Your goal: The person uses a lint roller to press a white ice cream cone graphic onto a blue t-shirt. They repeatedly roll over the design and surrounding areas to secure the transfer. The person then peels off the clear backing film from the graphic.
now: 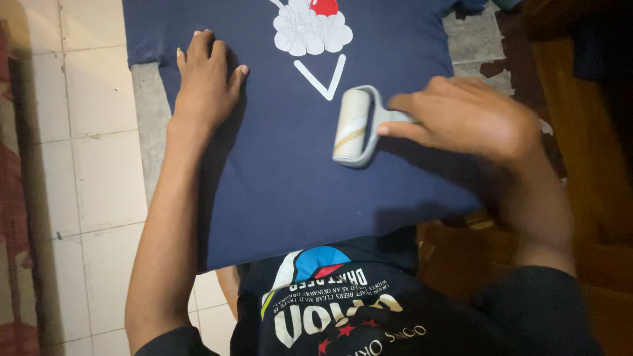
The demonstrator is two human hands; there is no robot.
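A lint roller [354, 126] is held by its handle in the closed right hand [469, 117], its roll laid on a navy shirt [297, 171]. The shirt is pressed flat by the open left hand [206, 82].

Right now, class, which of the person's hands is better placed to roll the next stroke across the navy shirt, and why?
Right. The right hand grips the handle of the grey lint roller, which rests on the navy blue printed cotton shirt. The left hand lies flat, pinning the fabric.
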